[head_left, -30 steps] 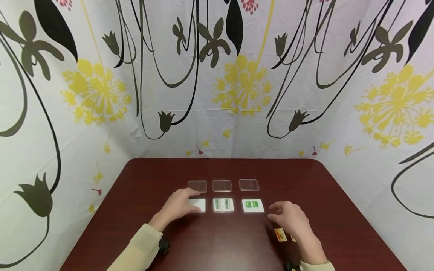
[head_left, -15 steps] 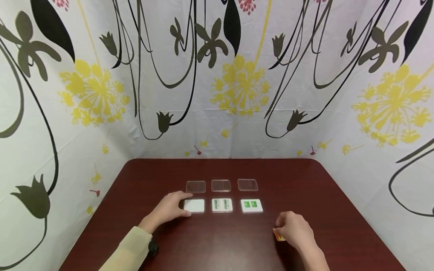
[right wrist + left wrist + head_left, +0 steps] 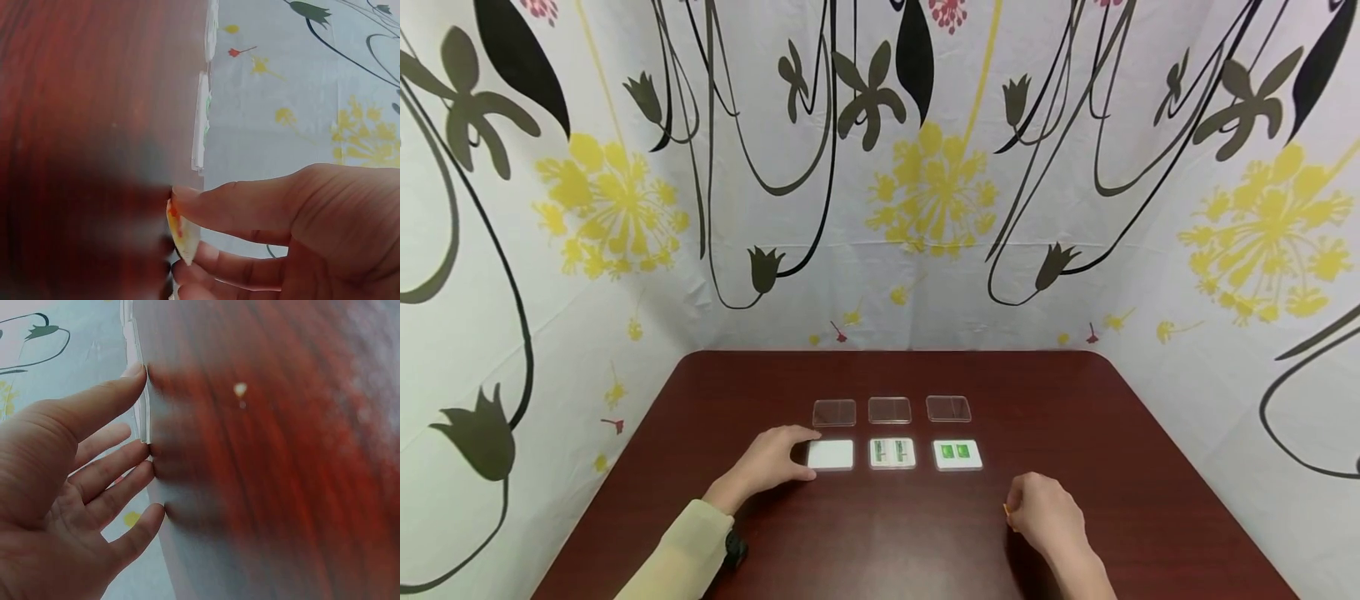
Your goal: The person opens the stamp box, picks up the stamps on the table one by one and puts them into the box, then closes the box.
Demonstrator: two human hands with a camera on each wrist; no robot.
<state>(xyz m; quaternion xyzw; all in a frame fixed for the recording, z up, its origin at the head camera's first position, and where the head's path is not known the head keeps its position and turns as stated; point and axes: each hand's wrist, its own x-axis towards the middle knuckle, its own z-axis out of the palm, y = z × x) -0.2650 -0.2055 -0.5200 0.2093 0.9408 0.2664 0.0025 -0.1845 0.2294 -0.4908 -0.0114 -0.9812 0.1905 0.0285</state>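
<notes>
My left hand (image 3: 767, 460) lies at the left end of a flat white case (image 3: 831, 455), thumb at its near corner and a finger at its far corner. In the left wrist view those fingers (image 3: 115, 403) are spread and nearly straight along a clear edge. My right hand (image 3: 1048, 512) is low over the table at the right, pinching a small orange-and-yellow picture card (image 3: 182, 234) between thumb and fingers. The card looks bent in the right wrist view; the hand covers most of it from above. Whether a second card lies under the hand is hidden.
To the right of the white case lie a case with two grey-green pictures (image 3: 892, 453) and one with two green squares (image 3: 957, 455). Behind them are three clear plastic lids or trays (image 3: 889, 410). The dark red table (image 3: 880, 533) ends at a flowered cloth (image 3: 925, 292).
My right hand has come down and nearer to me onto the orange-and-yellow card and pinches it. The left hand has drawn left from over the white case to its left end.
</notes>
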